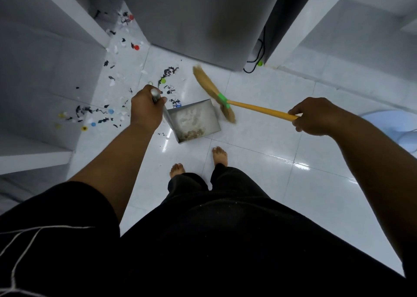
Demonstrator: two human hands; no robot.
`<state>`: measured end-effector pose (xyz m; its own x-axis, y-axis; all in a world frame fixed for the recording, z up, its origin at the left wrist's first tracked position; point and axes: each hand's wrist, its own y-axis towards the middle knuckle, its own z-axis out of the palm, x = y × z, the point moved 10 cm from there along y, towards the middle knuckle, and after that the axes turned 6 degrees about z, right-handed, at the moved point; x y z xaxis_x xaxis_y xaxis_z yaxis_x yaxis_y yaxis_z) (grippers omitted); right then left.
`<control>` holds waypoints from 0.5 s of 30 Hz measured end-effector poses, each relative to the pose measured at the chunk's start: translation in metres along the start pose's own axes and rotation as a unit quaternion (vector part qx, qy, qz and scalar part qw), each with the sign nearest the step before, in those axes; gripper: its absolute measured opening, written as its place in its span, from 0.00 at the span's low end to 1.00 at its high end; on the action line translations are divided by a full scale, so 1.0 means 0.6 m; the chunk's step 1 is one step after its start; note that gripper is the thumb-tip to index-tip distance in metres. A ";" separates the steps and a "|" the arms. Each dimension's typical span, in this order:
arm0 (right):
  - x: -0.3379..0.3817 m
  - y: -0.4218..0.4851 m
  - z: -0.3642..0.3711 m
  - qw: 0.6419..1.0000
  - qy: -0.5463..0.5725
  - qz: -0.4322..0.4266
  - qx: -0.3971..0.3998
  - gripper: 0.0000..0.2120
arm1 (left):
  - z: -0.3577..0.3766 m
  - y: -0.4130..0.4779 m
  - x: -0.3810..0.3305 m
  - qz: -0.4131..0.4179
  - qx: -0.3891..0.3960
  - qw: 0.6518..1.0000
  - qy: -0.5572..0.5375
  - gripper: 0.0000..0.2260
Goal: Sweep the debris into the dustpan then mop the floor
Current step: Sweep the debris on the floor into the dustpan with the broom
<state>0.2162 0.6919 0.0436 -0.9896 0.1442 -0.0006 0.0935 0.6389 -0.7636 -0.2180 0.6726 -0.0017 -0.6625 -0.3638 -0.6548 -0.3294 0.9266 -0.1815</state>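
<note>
On the glossy white tile floor point(259, 172), a square metal dustpan point(194, 119) lies at center, dusty inside. Left hand point(145, 108) grips its metal handle; right hand point(314, 116) grips a broom point(216, 93) of straw bristles with yellow stick. Debris point(97, 114), paper scraps and colored caps, spreads toward 10 o'clock.

Blurred at the broom bristles point(204, 81), hidden within the left hand point(145, 110) along the dustpan handle point(155, 94), cropped rightward at a pale blue object point(389, 125).
</note>
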 end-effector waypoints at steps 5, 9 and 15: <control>-0.081 -0.009 -0.016 0.996 0.041 0.078 0.022 0.11 | 0.024 0.010 -0.031 0.016 0.014 1.000 0.019 0.06; -0.131 0.015 -0.033 0.990 0.048 0.129 0.025 0.09 | 0.041 0.020 -0.059 0.035 0.022 0.999 0.010 0.06; -0.151 0.104 -0.083 0.991 -0.033 0.131 -0.016 0.07 | 0.070 0.029 -0.081 0.030 0.034 0.999 -0.006 0.05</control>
<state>0.3169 0.7566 0.0282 -0.9357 0.2594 -0.2392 0.3507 0.6094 -0.7111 -0.1631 0.7103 -0.0039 -0.6716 -0.3070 -0.6743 -0.2432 0.9510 -0.1907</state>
